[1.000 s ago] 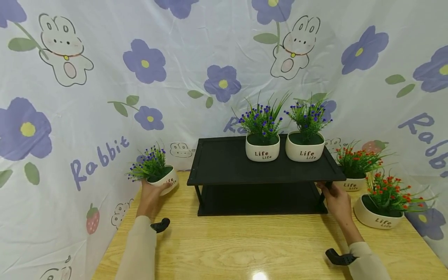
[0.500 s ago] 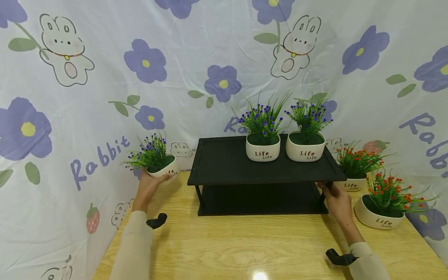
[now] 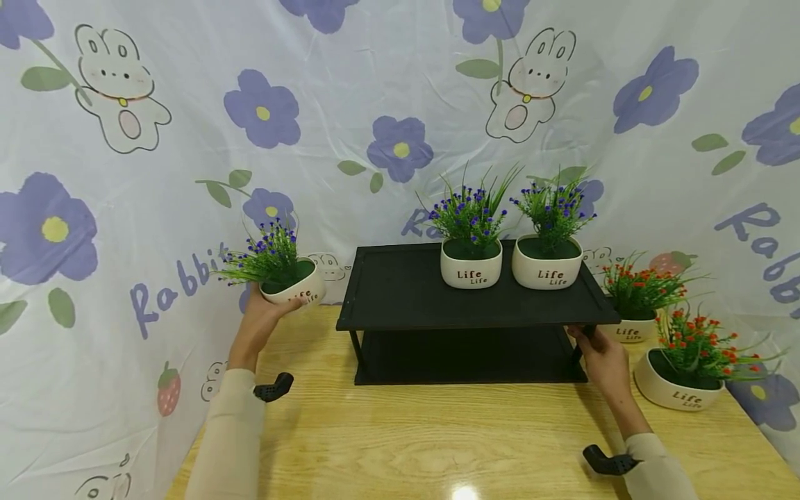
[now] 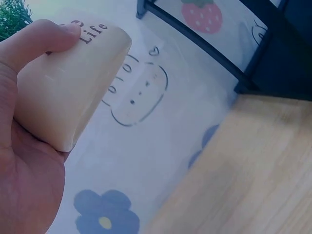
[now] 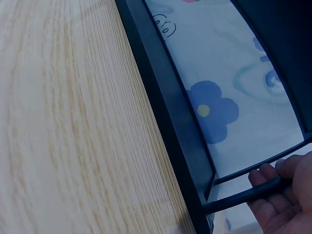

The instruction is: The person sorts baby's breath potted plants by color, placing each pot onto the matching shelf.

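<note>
In the head view my left hand (image 3: 256, 325) grips a white oval pot (image 3: 301, 286) of artificial purple flowers, tilted and lifted off the table to the left of a black two-tier shelf (image 3: 394, 292). The thumb lies across the pot's "Life" lettering, as the left wrist view shows. My right hand (image 3: 605, 362) holds the shelf's front right post (image 5: 234, 200), fingers wrapped round it in the right wrist view. Two more purple-flowered pots stand upright on the right half of the top tier, one (image 3: 471, 267) left of the other (image 3: 546, 267). The lower tier (image 3: 462, 355) is partly shaded.
Right of the shelf, two white pots of red-orange flowers sit on the wooden table (image 3: 400, 437), one farther back (image 3: 631, 328), the other nearer (image 3: 678, 385). Behind and at the sides hangs a white cloth (image 3: 350, 83) printed with rabbits and flowers.
My left hand has raised the purple-flowered pot from near the table, moving up and slightly away. The right hand keeps its hold on the shelf post.
</note>
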A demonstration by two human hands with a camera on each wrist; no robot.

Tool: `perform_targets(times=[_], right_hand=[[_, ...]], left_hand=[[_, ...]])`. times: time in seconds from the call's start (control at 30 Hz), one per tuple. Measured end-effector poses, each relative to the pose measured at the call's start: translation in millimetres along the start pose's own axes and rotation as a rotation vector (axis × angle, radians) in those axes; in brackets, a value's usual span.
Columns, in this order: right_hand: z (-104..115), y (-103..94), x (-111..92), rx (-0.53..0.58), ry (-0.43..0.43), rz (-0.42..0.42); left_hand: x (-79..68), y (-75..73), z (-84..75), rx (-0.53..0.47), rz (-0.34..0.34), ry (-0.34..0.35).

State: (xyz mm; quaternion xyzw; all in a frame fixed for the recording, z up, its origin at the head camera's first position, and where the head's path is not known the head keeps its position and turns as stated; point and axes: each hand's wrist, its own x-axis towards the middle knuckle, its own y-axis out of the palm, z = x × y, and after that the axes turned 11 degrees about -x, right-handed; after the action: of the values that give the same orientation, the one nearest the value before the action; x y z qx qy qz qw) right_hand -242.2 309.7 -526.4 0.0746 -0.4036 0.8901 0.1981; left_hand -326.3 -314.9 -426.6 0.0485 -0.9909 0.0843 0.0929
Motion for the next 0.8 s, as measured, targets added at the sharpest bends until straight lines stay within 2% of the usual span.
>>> perform_targets(times=[0.33, 0.5, 0.7, 0.8], right_hand=[[0.9, -0.7, 0.0, 0.010, -0.003, 0.009], [2.0, -0.7, 0.3, 0.013, -0.005, 0.002], [0.3, 0.5, 1.0, 0.021, -0.009, 0.001], [0.2, 0.7, 0.9, 0.011, -0.012, -0.006]], left_hand=[[1.5, 4.2, -24.1, -0.003, 0.039, 0.030], [2.9, 8.9, -37.4, 0.039, 0.075, 0.051], [0.5, 18.8, -58.9, 0.069, 0.130, 0.063], [-3.6, 26.3, -76.2, 0.034, 0.177, 0.063]])
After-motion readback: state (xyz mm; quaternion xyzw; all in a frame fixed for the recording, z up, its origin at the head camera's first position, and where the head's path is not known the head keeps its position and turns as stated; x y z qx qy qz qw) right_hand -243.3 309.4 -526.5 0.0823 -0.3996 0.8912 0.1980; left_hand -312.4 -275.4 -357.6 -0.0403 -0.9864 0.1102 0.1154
